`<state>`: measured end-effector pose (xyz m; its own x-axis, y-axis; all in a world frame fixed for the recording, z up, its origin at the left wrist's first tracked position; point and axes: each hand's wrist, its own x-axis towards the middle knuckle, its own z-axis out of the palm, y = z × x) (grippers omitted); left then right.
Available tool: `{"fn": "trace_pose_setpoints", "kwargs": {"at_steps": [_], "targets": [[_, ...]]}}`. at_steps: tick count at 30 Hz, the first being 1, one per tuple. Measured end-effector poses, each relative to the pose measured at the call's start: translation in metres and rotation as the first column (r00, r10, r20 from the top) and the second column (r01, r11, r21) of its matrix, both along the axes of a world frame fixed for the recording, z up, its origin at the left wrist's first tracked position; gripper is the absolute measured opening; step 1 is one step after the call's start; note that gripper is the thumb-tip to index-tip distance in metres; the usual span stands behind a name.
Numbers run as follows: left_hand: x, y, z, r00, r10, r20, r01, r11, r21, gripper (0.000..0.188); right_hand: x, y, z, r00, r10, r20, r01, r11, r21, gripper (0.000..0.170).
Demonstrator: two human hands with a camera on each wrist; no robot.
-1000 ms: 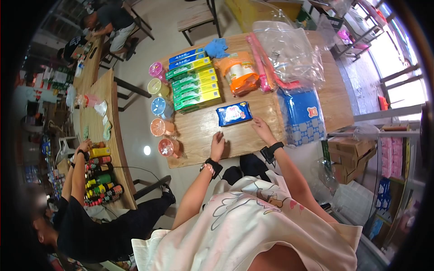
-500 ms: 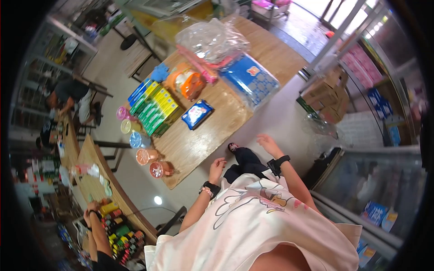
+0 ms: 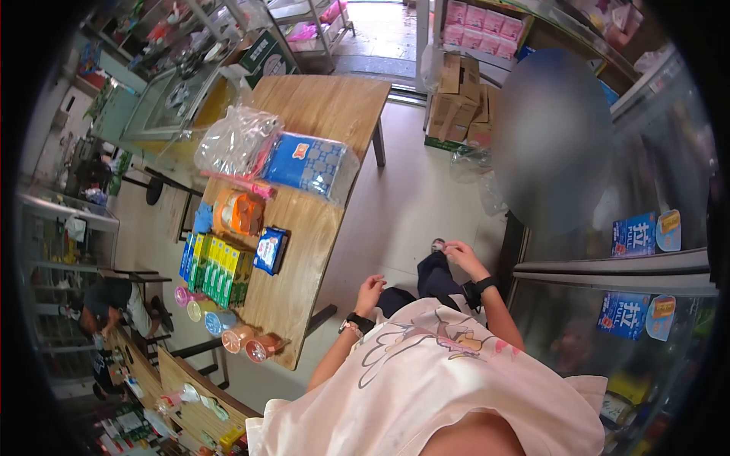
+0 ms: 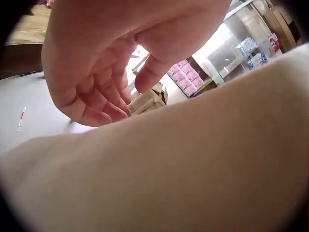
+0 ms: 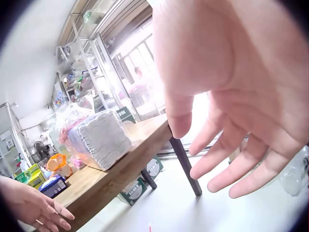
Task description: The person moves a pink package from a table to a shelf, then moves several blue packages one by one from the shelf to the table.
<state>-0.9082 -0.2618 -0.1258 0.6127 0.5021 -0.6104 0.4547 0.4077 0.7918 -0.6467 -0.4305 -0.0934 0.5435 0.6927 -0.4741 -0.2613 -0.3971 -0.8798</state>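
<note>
My left hand (image 3: 370, 295) hangs over the floor beside the wooden table (image 3: 310, 251), its fingers loosely curled around nothing. The right hand (image 3: 465, 259) is held out farther from the table, fingers spread and holding nothing, as the right wrist view shows. Nearest to the left hand on the table lies a blue packet of wipes (image 3: 271, 251). Behind it stand a row of green and yellow boxes (image 3: 228, 272) and an orange package (image 3: 239, 212). Lidded cups (image 3: 239, 339) in several colours line the table's near end. A blue pack in clear plastic (image 3: 308, 163) lies toward the far end.
Glass-door fridges (image 3: 578, 319) stand on my right. Cardboard boxes (image 3: 454, 99) and a plastic bag (image 3: 469, 166) sit on the floor ahead. A shelf holds pink packs (image 3: 482, 29). A second table (image 3: 199, 395) and people are at the left.
The view has turned right, so the table now lies to my left and the fridges have come into sight. Both hands have moved from beside the wipes packet to over the floor.
</note>
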Motion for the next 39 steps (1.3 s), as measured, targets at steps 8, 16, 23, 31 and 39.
{"fn": "trace_pose_setpoints", "kwargs": {"at_steps": [8, 16, 23, 31, 39], "targets": [[0.104, -0.012, -0.003, 0.978, -0.196, -0.064, 0.195, 0.98, -0.028, 0.026, 0.085, -0.051, -0.015, 0.988, -0.104, 0.118, 0.107, 0.994, -0.017, 0.03], [0.272, -0.004, 0.001, 0.905, -0.42, 0.067, 0.404, 0.899, 0.171, 0.029, 0.192, -0.098, -0.014, 0.915, -0.376, 0.146, 0.37, 0.926, 0.069, 0.026], [0.339, -0.023, 0.04, 0.874, -0.485, 0.016, 0.48, 0.869, 0.118, 0.029, 0.231, -0.128, -0.029, 0.86, -0.485, 0.161, 0.481, 0.874, 0.063, 0.027], [0.394, -0.011, 0.038, 0.85, -0.526, 0.024, 0.524, 0.85, 0.049, 0.028, 0.246, -0.141, -0.041, 0.845, -0.522, 0.118, 0.529, 0.848, -0.038, 0.027], [0.552, 0.012, 0.028, 0.785, -0.615, 0.069, 0.613, 0.789, 0.053, 0.03, 0.348, -0.131, -0.054, 0.803, -0.588, 0.097, 0.595, 0.799, -0.085, 0.026]]}}
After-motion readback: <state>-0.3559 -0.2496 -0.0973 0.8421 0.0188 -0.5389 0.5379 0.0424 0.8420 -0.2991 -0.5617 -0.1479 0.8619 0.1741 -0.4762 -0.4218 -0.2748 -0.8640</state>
